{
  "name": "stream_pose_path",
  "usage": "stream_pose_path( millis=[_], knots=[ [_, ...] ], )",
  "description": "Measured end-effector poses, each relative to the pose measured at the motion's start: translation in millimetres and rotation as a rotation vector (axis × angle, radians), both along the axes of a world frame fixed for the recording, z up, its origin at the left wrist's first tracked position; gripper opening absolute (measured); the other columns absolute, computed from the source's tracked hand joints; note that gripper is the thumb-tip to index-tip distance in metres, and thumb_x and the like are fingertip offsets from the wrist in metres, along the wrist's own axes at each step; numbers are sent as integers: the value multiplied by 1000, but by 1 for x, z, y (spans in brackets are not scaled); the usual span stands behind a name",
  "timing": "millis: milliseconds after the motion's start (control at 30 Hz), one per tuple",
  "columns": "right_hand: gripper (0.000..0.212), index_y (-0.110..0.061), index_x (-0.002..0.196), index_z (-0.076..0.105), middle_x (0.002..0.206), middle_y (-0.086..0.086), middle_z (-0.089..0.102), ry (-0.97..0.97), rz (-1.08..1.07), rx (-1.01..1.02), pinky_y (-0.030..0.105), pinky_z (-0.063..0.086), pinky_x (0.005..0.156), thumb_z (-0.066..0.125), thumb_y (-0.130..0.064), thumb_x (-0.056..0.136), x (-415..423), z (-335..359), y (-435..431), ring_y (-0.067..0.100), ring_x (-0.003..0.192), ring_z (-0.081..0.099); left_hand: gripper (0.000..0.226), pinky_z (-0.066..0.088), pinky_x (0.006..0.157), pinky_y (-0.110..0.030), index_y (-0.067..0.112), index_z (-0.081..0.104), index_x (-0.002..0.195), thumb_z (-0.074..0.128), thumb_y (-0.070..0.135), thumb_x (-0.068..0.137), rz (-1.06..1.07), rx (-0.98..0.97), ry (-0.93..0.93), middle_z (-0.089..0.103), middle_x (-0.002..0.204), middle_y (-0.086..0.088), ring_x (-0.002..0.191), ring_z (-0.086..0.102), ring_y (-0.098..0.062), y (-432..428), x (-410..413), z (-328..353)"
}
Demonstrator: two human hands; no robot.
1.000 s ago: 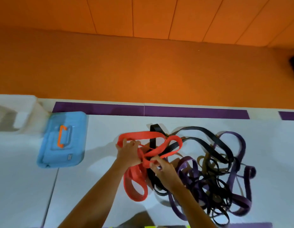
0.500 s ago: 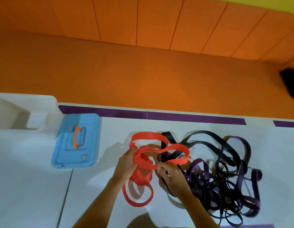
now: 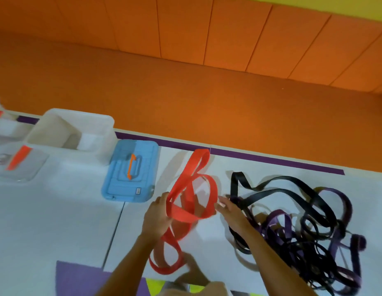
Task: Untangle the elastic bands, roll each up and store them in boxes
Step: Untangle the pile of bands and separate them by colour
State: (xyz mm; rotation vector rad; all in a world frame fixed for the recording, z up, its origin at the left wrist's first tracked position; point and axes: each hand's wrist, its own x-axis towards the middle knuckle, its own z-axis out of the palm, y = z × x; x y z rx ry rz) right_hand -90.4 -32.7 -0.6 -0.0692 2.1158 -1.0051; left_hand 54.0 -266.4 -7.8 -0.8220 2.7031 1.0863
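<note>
Gripping the red band [image 3: 185,216] at its left side, the left grip [image 3: 158,216] has its fingers curled round the strap. The right grip [image 3: 231,211] is apart, its fingers fairly straight and their tips touching the right edge of the same loop. One loop of the red band reaches toward the far edge of the white surface [image 3: 57,210], and another trails down toward the near edge. It lies apart from the tangle of black and purple bands [image 3: 303,238] just to the right. A blue box [image 3: 132,174] with an orange handle lies to the left with its lid on, so its contents are hidden. Beyond it stands an open white tub [image 3: 79,127]. Further left is a clear box [image 3: 34,167] marked with an orange-red strip; what it holds cannot be made out.
</note>
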Motion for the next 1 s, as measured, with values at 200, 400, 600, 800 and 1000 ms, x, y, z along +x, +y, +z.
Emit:
stream_pose_path(
  millis=[200,400,600,800,1000],
  knots=[
    [59,-18,158,44,157,5,51,18,247,41,40,38,120,65,-32,104,37,-11,-19,27,148,46,109,41,120,-55,31,-6,168,74,36,95,-158,11,-121,29,169,-7,151,38,-32,22,7,-4],
    [46,-22,148,55,143,-10,57,113,285,-11,22,38,106,64,-33,104,40,-5,-15,9,133,52,98,8,126,-68,33,-2,169,60,58,98,-163,-147,-230,-18,176,-10,163,-8,-40,33,8,-11],
    [39,-23,138,61,135,-13,60,259,343,-7,25,39,117,70,-19,100,25,8,18,7,131,55,70,42,118,-61,28,60,145,77,60,85,-276,-294,11,57,155,0,147,50,-32,50,-6,2],
    [38,-26,142,57,147,-3,55,453,390,298,39,45,115,58,-29,104,5,21,88,18,137,51,63,31,127,-51,34,47,155,59,59,98,-455,-369,-37,41,166,5,158,31,-22,96,-38,12],
    [34,-20,138,59,149,1,52,471,278,388,39,44,114,49,-25,107,-5,24,173,22,140,47,54,38,124,-44,28,45,156,55,43,105,-582,-360,-84,45,162,0,154,38,-23,149,-61,8]
  ],
)
